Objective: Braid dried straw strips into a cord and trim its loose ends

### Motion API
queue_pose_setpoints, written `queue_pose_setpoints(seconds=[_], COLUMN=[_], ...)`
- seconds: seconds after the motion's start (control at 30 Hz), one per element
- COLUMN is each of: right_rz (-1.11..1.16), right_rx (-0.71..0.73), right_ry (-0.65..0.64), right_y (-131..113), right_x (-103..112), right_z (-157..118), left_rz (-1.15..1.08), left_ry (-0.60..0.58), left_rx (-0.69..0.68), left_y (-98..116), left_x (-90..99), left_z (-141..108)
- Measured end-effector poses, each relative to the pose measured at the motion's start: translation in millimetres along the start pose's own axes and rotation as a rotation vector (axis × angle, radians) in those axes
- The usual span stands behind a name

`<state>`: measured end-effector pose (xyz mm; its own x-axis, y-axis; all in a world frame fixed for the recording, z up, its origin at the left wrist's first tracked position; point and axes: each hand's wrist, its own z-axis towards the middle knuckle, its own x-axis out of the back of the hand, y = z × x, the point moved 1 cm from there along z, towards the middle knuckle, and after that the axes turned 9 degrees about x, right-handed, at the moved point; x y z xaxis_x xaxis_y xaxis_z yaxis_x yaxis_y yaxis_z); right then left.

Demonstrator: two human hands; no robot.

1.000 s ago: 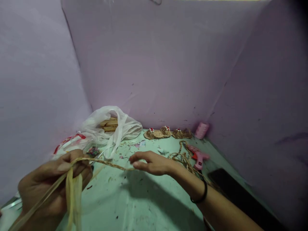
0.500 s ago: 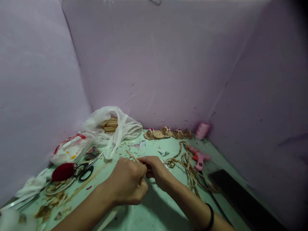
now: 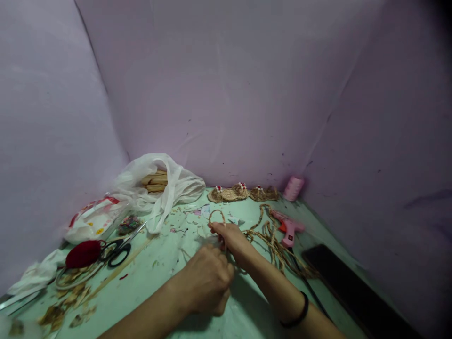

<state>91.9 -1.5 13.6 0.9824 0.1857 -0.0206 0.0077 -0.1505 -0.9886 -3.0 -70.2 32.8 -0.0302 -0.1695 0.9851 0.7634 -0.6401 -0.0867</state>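
A small loop of twisted straw cord (image 3: 217,211) stands up above my right hand (image 3: 233,242), whose thumb and fingers pinch its base. Just below and to the left, my left hand (image 3: 208,280) is closed in a fist, back toward me, on the same cord; its fingertips are hidden. A blurred pale strand (image 3: 185,254) shows beside its knuckles. More straw cord (image 3: 273,245) lies tangled on the green table (image 3: 148,287), right of my right hand.
To the right are a pink glue gun (image 3: 290,230), a dark flat slab (image 3: 339,282) and a pink thread spool (image 3: 294,188). Straw slippers with beads (image 3: 233,193) line the back wall. Black-handled scissors (image 3: 119,255), red yarn (image 3: 84,254) and a white plastic bag (image 3: 185,186) of straw lie left.
The cord end, earlier sticking out straight to the upper left, is now bent into a loop above my right hand. My left hand has moved right and down. The view has shifted slightly.
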Motion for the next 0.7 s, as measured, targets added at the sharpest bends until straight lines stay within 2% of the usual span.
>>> queue_pose_setpoints(seconds=[0.2,0.33,0.43,0.53,0.6,0.63,0.7], right_rz=[0.216,0.367,0.301,0.228,0.216,0.221,0.245], right_rx=[0.169,0.224,0.215,0.167,0.139,0.123,0.106], right_ry=[0.036,0.049,0.011,-0.14,-0.226,-0.228,-0.147], right_y=[-4,-13,-17,-15,-12,-10,-6], right_x=[11,7,1,-9,-17,-21,-26], right_z=[1,-6,-14,-21,-22,-22,-19], left_rz=[-0.213,-0.425,-0.481,-0.463,-0.505,-0.533,-0.573], left_ry=[-0.021,-0.017,0.061,0.151,0.158,0.154,0.152], left_rx=[0.641,0.955,1.105,1.196,1.208,1.209,1.228], left_y=[-43,-72,-82,-79,-73,-70,-66], left_x=[5.9,1.5,-3.3,-5.6,-6.2,-6.4,-7.3], left_z=[-15,-16,-13,-7,-2,0,2])
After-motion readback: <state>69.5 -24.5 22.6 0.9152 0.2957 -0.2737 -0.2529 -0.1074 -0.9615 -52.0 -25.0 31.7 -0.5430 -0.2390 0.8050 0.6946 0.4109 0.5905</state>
